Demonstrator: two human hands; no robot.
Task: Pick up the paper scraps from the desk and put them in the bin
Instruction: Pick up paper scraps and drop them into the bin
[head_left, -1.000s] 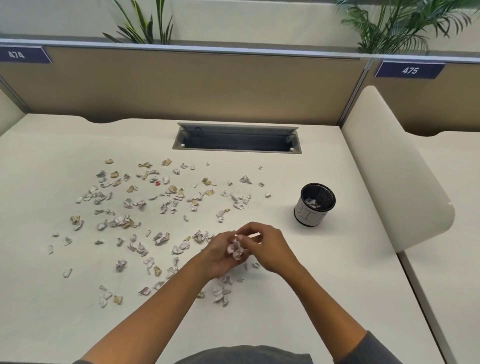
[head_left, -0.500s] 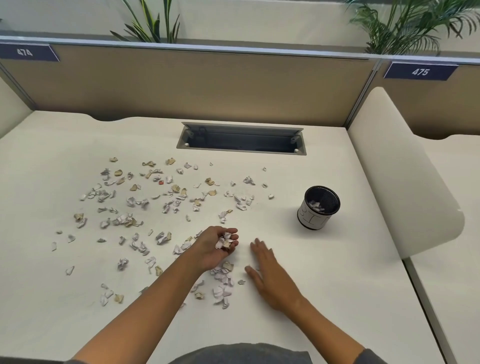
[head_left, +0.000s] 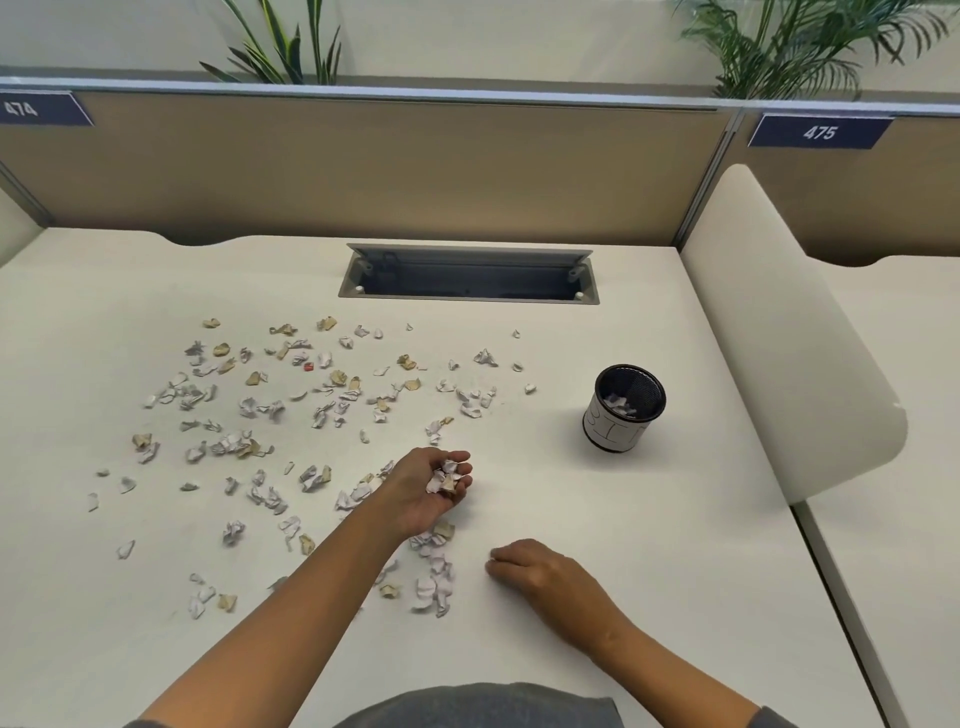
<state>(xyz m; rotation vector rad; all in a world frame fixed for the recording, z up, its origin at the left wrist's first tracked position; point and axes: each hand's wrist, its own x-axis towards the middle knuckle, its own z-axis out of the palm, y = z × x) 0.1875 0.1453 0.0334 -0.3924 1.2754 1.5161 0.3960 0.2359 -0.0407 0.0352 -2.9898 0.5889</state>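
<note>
Several crumpled white and tan paper scraps (head_left: 322, 405) lie scattered over the left and middle of the cream desk (head_left: 597, 545). My left hand (head_left: 423, 493) is palm up above the desk, fingers curled around a small heap of scraps (head_left: 447, 475). My right hand (head_left: 540, 574) rests on the desk nearer to me, fingers curled down, fingertips pinching a tiny white scrap (head_left: 491, 558). The bin (head_left: 623, 410), a small black mesh cup with a white label, stands to the right with a few scraps inside.
An open cable slot (head_left: 467, 275) is sunk into the desk at the back. A tan partition (head_left: 363, 166) closes the far edge. A cream curved divider (head_left: 789, 332) stands right of the bin. A small red scrap (head_left: 308, 367) lies among the paper.
My hands have separated: the left one stayed up, holding the gathered scraps, while the right one went down flat to the desk, then pulled back toward me and curled its fingers.
</note>
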